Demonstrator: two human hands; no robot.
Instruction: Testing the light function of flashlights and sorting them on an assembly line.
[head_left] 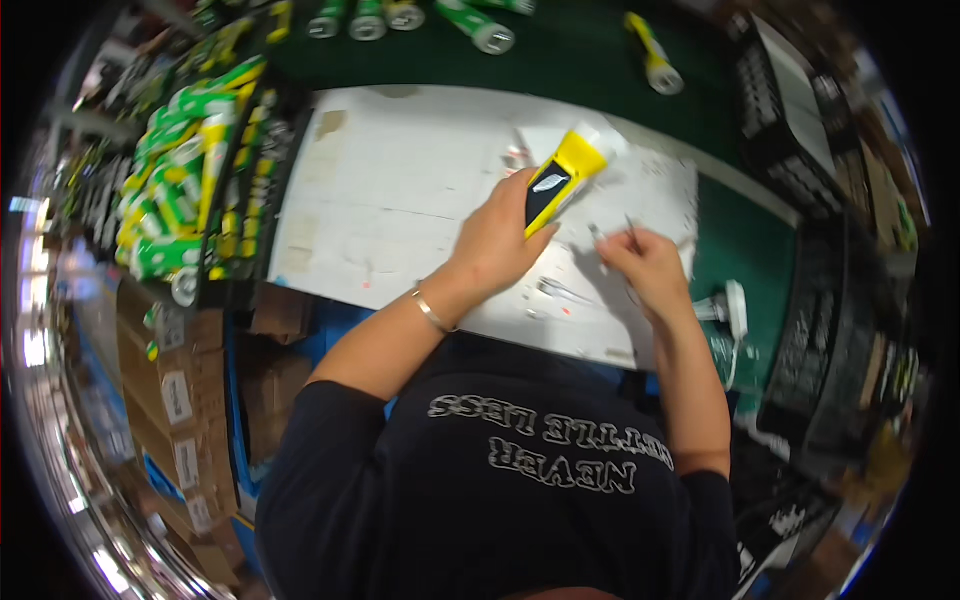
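Observation:
My left hand (497,232) is wrapped round a yellow and black flashlight (572,168), holding it tilted above a white board (375,180). The flashlight's pale, wide head points up and to the right; its black side panel faces up. My right hand (650,272) is closed in a pinch just right of the flashlight, over the board. From its fingers sticks a thin dark rod-like piece (631,229), too blurred to name. On the board between my hands lies a slim shiny metal piece (565,291), with tiny bits around it.
At the left, a black bin (222,210) holds many green and yellow flashlights (180,190). More flashlights lie on the green table (570,60) beyond the board, including a yellow one (655,60). A white corded device (736,310) sits at the right, near black boxes (790,110). Cardboard boxes (180,390) stand lower left.

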